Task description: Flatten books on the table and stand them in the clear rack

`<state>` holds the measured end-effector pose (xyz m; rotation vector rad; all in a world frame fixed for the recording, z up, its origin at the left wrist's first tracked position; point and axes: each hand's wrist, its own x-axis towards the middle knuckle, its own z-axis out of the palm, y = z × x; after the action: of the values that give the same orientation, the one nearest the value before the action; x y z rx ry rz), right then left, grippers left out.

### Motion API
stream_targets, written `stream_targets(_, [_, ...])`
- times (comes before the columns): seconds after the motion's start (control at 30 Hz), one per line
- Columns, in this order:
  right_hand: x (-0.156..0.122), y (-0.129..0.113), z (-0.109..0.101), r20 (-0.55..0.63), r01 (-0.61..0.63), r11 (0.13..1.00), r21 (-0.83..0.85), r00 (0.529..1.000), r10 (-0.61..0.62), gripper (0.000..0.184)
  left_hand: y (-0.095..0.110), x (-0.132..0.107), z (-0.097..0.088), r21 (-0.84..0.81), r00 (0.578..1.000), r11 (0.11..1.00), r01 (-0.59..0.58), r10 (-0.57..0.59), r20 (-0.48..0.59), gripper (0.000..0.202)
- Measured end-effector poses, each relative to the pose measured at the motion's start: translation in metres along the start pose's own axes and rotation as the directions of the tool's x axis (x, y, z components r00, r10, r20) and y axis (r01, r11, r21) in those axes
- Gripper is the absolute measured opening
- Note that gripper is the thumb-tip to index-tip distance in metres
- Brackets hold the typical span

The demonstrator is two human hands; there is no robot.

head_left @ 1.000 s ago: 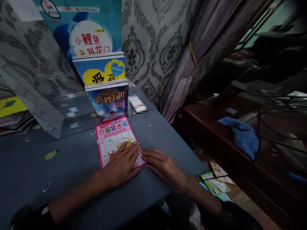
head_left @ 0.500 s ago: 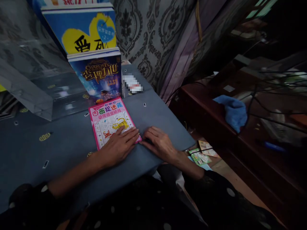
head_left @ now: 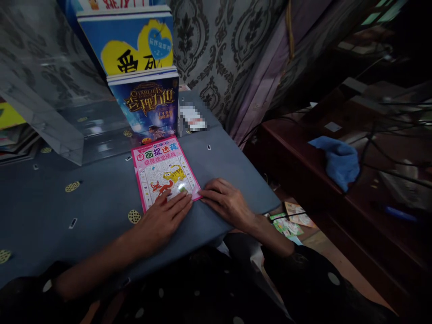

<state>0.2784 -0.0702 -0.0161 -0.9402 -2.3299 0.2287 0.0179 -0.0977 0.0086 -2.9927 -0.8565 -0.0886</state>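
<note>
A pink picture book (head_left: 166, 173) lies closed on the desk, its cover showing a yellow tiger and a red fox. My left hand (head_left: 166, 218) rests flat on the near part of the cover, fingers stretched out and covering its lower edge. At the near right corner, my right hand (head_left: 227, 201) has its thumb and fingers drawn together at the book's corner. The inside of that pinch is partly hidden. Just beyond the pink book stands a dark blue book (head_left: 151, 110) in a rack.
Behind it, a blue and yellow book (head_left: 135, 45) stands higher up. A clear plastic divider (head_left: 57, 121) and more books (head_left: 16, 139) are at left. A pixelated item (head_left: 193, 118) lies beside the rack. Right of the grey desk (head_left: 111, 243), a blue cloth (head_left: 342, 162) lies on dark red furniture.
My left hand has slid toward the near edge of the pink book, uncovering more of the fox. My right hand stays at the corner. The view has shifted slightly.
</note>
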Motion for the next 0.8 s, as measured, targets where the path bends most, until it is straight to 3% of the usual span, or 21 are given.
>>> stream_targets(0.27, [0.002,-0.002,-0.002,0.022,-0.012,0.998,0.06,1.0,0.011,0.024,0.0,-0.043,0.0,0.033,0.998,0.997,0.068,-0.067,-0.016,0.063])
stream_targets(0.5, [0.003,-0.003,-0.002,0.016,-0.012,0.998,0.07,1.0,0.011,0.026,-0.003,-0.079,0.002,0.074,0.982,0.983,0.169,-0.161,-0.1,0.062])
stream_targets(0.67, [0.006,-0.007,-0.002,-0.001,0.0,0.993,0.118,1.0,0.0,0.023,-0.01,-0.086,-0.002,0.085,0.965,0.976,0.202,-0.183,-0.189,0.047])
stream_targets(0.8, [0.004,-0.025,-0.001,0.056,0.007,0.986,0.167,0.998,-0.017,0.021,-0.02,-0.084,-0.008,0.007,0.935,0.959,0.282,-0.273,-0.225,0.035])
